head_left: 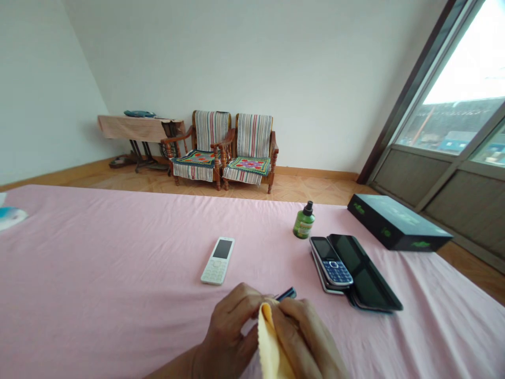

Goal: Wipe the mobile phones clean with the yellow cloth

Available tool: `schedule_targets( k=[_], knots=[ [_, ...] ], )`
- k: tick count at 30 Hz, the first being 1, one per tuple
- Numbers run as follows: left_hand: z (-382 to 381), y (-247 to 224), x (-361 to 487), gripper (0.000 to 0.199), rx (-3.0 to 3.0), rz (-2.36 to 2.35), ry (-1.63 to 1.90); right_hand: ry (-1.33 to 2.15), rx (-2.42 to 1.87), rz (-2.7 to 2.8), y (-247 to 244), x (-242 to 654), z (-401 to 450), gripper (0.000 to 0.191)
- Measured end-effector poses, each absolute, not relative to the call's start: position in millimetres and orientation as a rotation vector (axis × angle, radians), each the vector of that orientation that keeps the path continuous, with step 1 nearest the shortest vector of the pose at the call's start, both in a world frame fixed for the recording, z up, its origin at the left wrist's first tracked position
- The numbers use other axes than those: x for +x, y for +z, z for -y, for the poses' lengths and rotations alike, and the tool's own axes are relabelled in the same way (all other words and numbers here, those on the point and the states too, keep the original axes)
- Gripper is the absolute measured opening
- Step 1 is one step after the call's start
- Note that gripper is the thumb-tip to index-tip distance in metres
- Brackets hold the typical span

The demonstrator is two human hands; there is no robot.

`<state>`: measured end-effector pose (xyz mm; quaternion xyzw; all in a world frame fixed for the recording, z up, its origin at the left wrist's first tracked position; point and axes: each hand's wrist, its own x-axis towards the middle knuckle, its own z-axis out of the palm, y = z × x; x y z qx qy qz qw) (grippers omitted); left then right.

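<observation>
Yellow cloth (269,345), cut off at the bottom centre edge, is pinched in the fingers of the right hand (305,337). A dark object (288,293) shows only one end between the hands; the left hand (231,334) has curled fingers against it and the cloth, their exact grip hidden. Left of centre, a white phone (218,261) lies whole on the pink sheet (118,268).
</observation>
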<state>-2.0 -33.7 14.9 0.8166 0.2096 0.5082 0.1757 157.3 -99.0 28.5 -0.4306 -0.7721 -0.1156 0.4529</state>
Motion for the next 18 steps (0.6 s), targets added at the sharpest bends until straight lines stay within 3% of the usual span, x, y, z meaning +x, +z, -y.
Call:
schedule_targets(
  k=[12, 14, 18],
  knots=[
    [27.4, 10.3, -5.3, 0.020, 2.253, -0.566, 1.322, -0.082, -1.130, 1.408, 18.4, 156.3, 80.2, 0.014],
    [26.9, 9.2, -5.2, 0.018, 2.257, -0.584, 1.350, 0.089, -1.196, 1.299, 12.7, 156.8, 79.1, 0.010],
    [26.3, 8.1, -5.9, 0.012, 2.269, -0.651, 1.396, 0.720, -1.275, 1.180, -3.2, 160.4, 75.4, 0.025]
  ],
)
